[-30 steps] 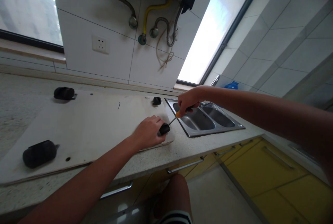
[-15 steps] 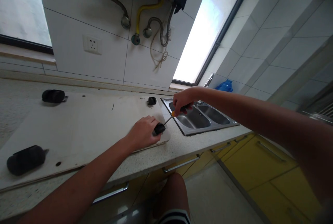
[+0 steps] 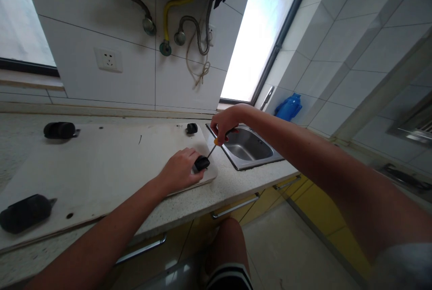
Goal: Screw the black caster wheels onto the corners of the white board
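My right hand [image 3: 227, 123] is closed around the handle of a screwdriver [image 3: 211, 151], which has a yellow collar and a thin metal shaft. The shaft slants down and left to a black plastic foot [image 3: 201, 162] at the near right corner of a white board [image 3: 111, 164]. My left hand [image 3: 180, 169] rests on the board with its fingers wrapped round that foot. Whether the screwdriver tip sits in a screw, I cannot tell. Another small black foot [image 3: 191, 128] stands at the board's far right corner. Two longer black feet [image 3: 59, 130] with pointed tabs are on its left part.
The board lies on a speckled countertop [image 3: 232, 184]. A steel sink [image 3: 248, 146] is set in to the right, and a blue plastic jug-like object [image 3: 288, 106] stands behind it. Pipes and a yellow hose [image 3: 168, 9] hang on the tiled wall. Yellow cabinets [image 3: 312, 202] run below.
The view has shifted slightly right, so things appear further left. My right forearm has swung lower at the elbow, and the screwdriver stands a little steeper. Both hands keep their holds.
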